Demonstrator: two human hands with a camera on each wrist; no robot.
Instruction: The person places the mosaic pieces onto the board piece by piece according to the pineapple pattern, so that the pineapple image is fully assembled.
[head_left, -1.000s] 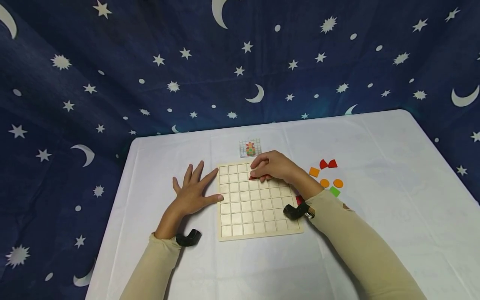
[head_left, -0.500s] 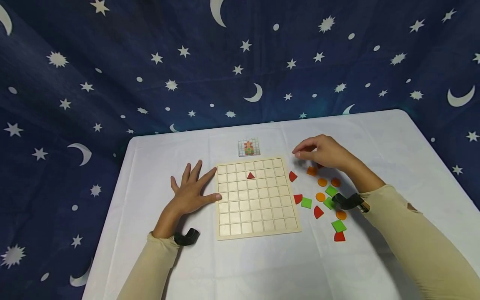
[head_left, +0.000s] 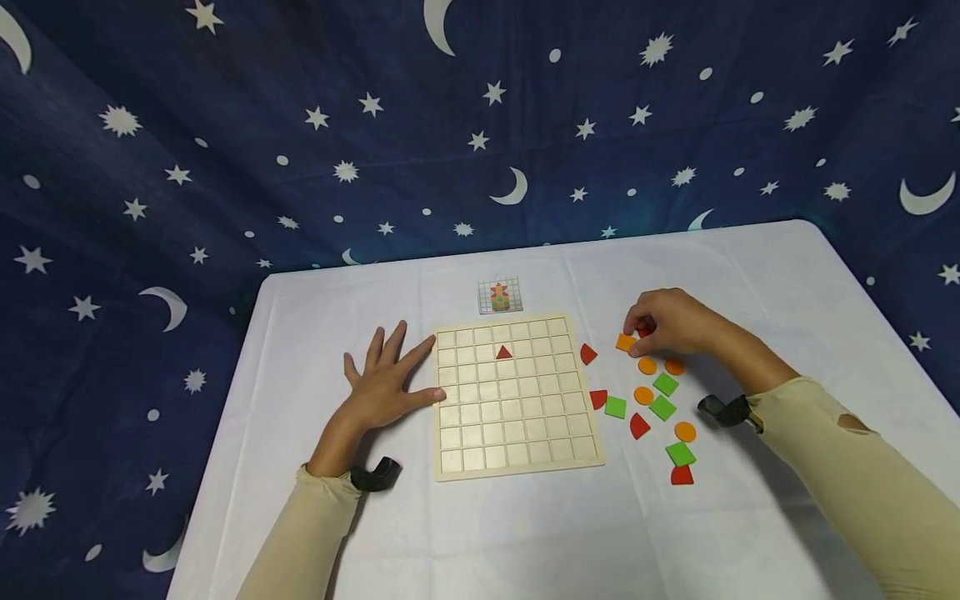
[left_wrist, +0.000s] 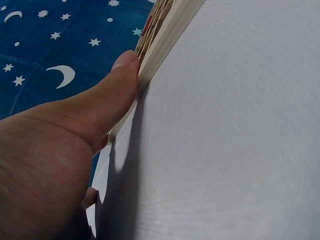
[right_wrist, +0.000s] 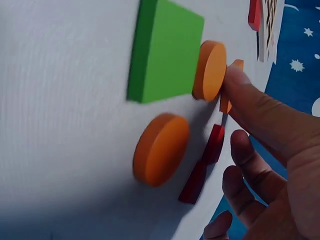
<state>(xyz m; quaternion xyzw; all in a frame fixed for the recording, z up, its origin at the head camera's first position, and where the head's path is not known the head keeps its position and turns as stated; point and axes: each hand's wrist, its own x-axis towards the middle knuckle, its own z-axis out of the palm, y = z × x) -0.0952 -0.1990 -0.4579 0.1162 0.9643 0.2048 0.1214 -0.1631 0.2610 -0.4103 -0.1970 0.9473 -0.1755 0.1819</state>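
Note:
My left hand (head_left: 382, 390) lies with fingers spread on the table, its thumb and index fingertip touching the left edge of the wooden grid board (head_left: 491, 413). In the left wrist view the thumb (left_wrist: 112, 82) presses on the board's side. One red triangle (head_left: 503, 353) sits in a cell of the board's second row. To the right of the board, my right hand (head_left: 681, 321) pinches an orange square tile (head_left: 625, 342) at table level between thumb and index finger. In the right wrist view, the thumb covers part of that orange tile (right_wrist: 239, 64); the other fingers curl loosely.
Around the right hand lie several loose pieces: orange discs (head_left: 643, 396), green squares (head_left: 663, 407) and red quarter-circles (head_left: 639, 426). Red pieces (right_wrist: 214, 145) lie beneath the right fingers. A small pattern card (head_left: 500, 296) is behind the board. A star-printed cloth (head_left: 420, 125) hangs behind the table.
The right hand has let go of the red triangle on the board, moved right, and come down onto the orange square tile. The left hand has stayed in place.

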